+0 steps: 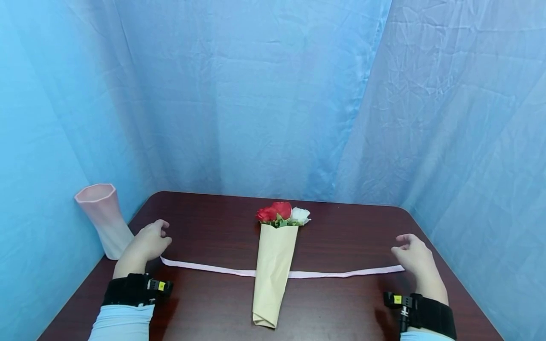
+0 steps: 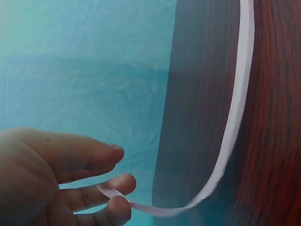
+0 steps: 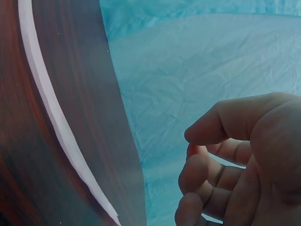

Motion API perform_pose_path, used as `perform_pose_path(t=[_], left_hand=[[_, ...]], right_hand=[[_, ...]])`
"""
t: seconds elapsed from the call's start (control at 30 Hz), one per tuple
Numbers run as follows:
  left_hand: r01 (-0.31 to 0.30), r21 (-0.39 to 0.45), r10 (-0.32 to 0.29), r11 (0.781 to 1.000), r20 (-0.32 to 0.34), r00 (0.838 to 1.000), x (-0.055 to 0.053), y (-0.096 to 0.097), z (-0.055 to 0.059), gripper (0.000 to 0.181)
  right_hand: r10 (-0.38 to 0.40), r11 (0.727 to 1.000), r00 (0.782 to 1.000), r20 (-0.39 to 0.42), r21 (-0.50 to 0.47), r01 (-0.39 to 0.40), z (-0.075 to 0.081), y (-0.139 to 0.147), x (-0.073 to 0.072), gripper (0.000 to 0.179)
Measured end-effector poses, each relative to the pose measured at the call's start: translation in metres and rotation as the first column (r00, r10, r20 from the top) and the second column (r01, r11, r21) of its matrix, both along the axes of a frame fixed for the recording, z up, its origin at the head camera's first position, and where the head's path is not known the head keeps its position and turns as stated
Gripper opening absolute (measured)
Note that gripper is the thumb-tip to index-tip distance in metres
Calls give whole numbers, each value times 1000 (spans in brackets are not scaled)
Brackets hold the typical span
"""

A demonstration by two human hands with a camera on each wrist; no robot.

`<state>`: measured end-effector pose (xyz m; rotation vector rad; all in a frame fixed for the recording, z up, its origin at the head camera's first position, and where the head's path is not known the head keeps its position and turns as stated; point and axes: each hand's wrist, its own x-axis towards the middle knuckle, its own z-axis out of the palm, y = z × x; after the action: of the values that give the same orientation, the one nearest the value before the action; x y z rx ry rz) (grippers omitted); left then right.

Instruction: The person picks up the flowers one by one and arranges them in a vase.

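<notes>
A bouquet of red roses (image 1: pixel 281 208) and a white rose (image 1: pixel 300 215), wrapped in cream paper (image 1: pixel 275 272), lies mid-table. A pale pink ribbon (image 1: pixel 204 267) runs crosswise beneath the wrapping, its ends reaching toward both sides. Over the left end is my left hand (image 1: pixel 150 241), thumb apart from the fingers; in the left wrist view the ribbon tip (image 2: pixel 110 191) overlaps the loosely bent fingers. My right hand (image 1: pixel 415 255) hovers by the right end, fingers loosely curled and holding nothing. In the right wrist view the ribbon (image 3: pixel 66 136) lies apart from that hand.
A pink-and-white vase (image 1: pixel 106 220) stands at the table's left edge, right beside my left hand and forearm. The dark brown table (image 1: pixel 341 308) has rounded far corners. Blue curtains (image 1: pixel 273 94) hang around its back and sides.
</notes>
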<state>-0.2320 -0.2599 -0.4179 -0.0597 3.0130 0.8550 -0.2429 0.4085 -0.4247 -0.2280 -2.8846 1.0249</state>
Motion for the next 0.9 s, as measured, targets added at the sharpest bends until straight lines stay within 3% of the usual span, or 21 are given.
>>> perform_pose_path(t=[0.23,0.5,0.7,0.9], left_hand=[[-3,-18,2,1000,-54,999,1,-3,1,48],[-3,66,14,998,-180,984,1,6,8,57],[3,152,37,988,-257,966,3,15,19,60],[42,197,24,980,-324,946,6,28,29,59]], right_hand=[[-28,999,1000,1,-20,28,-3,1,1,48],[-76,994,990,-118,-86,66,4,-9,5,60],[-62,988,969,-238,-155,26,14,-25,6,64],[-22,982,954,-300,-185,-35,26,-45,8,63]])
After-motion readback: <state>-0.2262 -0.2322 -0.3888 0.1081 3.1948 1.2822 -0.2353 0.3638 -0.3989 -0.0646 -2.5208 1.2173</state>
